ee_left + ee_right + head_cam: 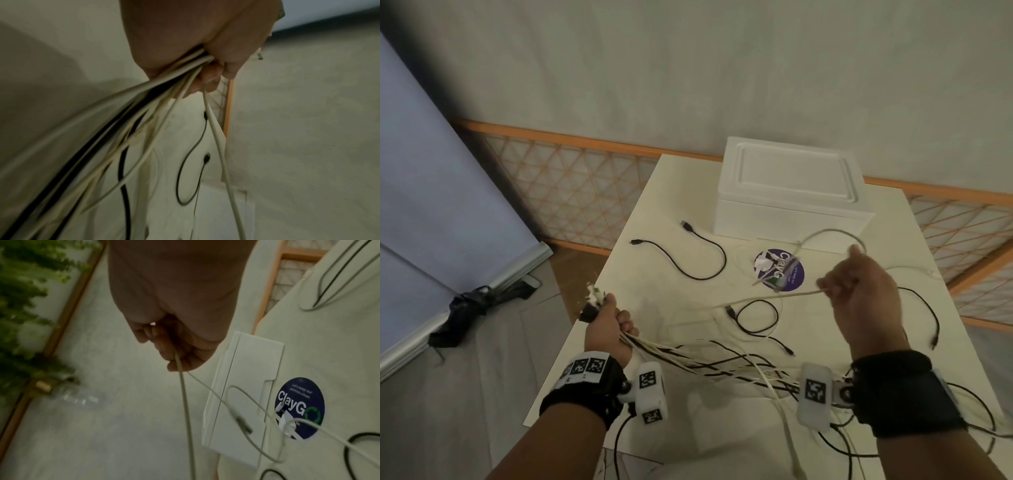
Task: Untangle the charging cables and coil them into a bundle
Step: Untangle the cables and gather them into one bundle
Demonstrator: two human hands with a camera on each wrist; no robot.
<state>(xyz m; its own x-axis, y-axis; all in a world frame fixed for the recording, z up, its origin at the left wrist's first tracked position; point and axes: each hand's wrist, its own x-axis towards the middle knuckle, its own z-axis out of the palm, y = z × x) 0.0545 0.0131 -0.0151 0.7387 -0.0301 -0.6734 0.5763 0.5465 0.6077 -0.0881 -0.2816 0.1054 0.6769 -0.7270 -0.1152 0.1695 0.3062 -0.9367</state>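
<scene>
left hand (608, 325): fist closed round the bunch of cables (722, 363), plug ends sticking out above the thumb, strands fanning out below the little finger toward the right wrist.
right hand (866, 294): raised over the table (654, 308), fingers curled, pinching one white cable (767, 297); it runs left from the fingertips and loops up behind them.
loose black cables (688, 253): flat on table, apart from both hands.
round sticker (779, 269): on table, under the white cable's loop.
foam box (791, 192): far side of table.
</scene>
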